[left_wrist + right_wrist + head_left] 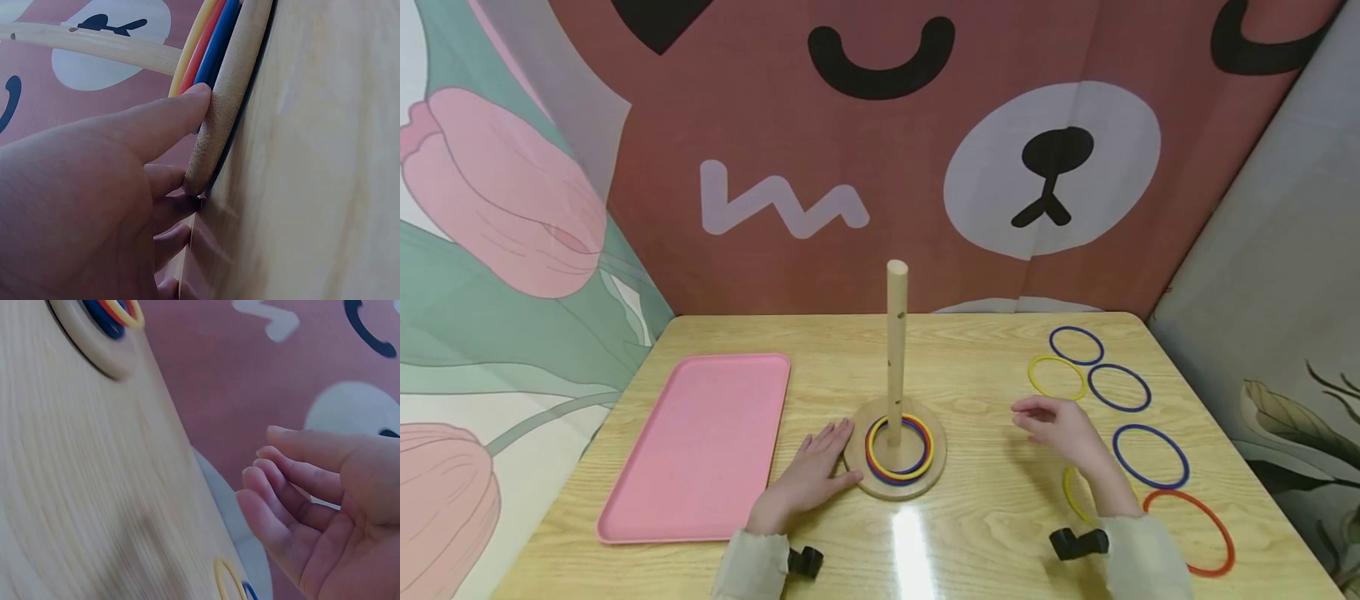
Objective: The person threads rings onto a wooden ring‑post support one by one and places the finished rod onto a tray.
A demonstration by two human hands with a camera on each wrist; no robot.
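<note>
Stand [897,358] with rings [933,450]: wooden, upright near the middle of the tabletop [985,517].

Backdrop [760,279]: reddish-brown, printed with a bear's face, behind the tabletop's far edge.

Tabletop: pale wood grain.

Tray [700,450]: pink, rectangular with rounded corners, left of the stand.

Stand parts: tall post [896,333] on a round base [936,479].

Left hand [808,479]: laid beside the stand, fingers straight, thumb spread, touching the base's left edge.

Right hand [1060,425]: raised above the tabletop between the stand and the loose rings, fingers loosely bent, a narrow gap between thumb and fingertips.

Rings, stacked around the post: blue ring [220,47] lowest, red ring [203,47] between, yellow ring [190,47] uppermost.

Rings, loose, lying flat at right: three blue, one yellow at the far end, another yellow partly hidden by the right forearm [1108,483], one red-orange nearest the front, its near-left part behind the right sleeve [1150,558].
</note>
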